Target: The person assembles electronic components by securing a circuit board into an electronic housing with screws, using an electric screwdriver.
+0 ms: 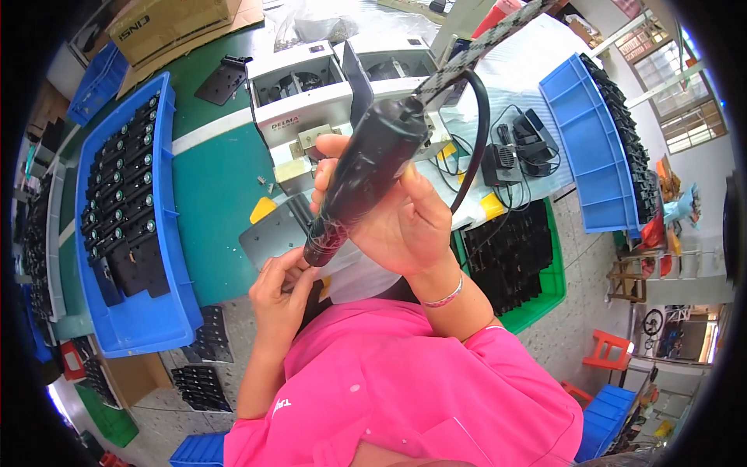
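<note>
My right hand [408, 222] is wrapped round a black electric screwdriver [369, 159], which slants down to the left from a braided cord [471, 58]. At its lower tip, the fingers of my left hand [282, 286] are pinched together. Whatever they hold there is too small or hidden to make out. Just beyond my left hand a flat dark bracket plate [272, 237] lies at the bench edge, partly behind the screwdriver. A white machine [292, 117] with metal blocks on its front stands past both hands.
Blue trays full of black parts stand at left [180, 272] and right [580, 148]. A green crate [554, 261] of black plates sits low at right. Black power adapters [502, 165] with tangled cables lie beside the machine. A cardboard box [167, 31] rests at the far left.
</note>
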Action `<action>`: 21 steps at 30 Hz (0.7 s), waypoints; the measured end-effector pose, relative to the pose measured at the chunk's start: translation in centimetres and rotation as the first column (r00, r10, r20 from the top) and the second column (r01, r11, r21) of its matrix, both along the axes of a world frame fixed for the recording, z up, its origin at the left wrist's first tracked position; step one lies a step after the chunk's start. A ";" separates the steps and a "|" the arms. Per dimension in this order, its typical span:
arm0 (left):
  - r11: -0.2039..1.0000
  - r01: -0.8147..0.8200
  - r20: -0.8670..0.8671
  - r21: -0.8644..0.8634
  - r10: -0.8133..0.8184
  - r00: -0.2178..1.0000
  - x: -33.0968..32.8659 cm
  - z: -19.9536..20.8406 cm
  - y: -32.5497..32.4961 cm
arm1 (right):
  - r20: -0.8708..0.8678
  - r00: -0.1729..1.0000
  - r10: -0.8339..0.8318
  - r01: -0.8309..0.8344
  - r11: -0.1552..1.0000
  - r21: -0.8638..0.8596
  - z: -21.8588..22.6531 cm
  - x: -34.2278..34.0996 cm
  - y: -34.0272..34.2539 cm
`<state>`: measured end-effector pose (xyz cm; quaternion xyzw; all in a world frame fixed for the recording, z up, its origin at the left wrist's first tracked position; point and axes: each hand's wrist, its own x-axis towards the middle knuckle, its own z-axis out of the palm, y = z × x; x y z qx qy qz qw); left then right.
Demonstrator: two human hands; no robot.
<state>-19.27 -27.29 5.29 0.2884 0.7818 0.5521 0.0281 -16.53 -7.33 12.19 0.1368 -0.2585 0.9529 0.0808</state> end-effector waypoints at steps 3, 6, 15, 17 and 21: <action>1.000 -0.006 0.014 -0.003 0.006 1.000 -0.3 -0.1 -0.2 | -0.037 0.999 -0.023 0.024 0.999 0.038 0.3 -0.4 -0.4; 1.000 -0.028 0.025 0.008 0.028 0.999 -0.5 -0.1 -0.3 | 0.019 0.995 -0.094 0.093 0.995 0.036 0.7 -0.5 -1.1; 0.999 -0.037 0.016 0.015 0.037 0.999 -0.7 -0.4 -0.4 | 0.090 0.990 -0.108 0.107 0.994 0.016 0.7 -0.6 -1.3; 0.999 -0.044 0.035 0.016 0.043 0.998 -0.7 -0.4 -0.4 | 0.158 0.975 -0.155 0.150 0.988 0.047 0.8 -0.6 -1.5; 0.999 -0.031 -0.001 -0.015 0.031 1.000 -0.4 -0.3 -0.2 | -0.007 0.997 -0.078 0.079 0.997 0.011 -0.4 -0.8 -1.0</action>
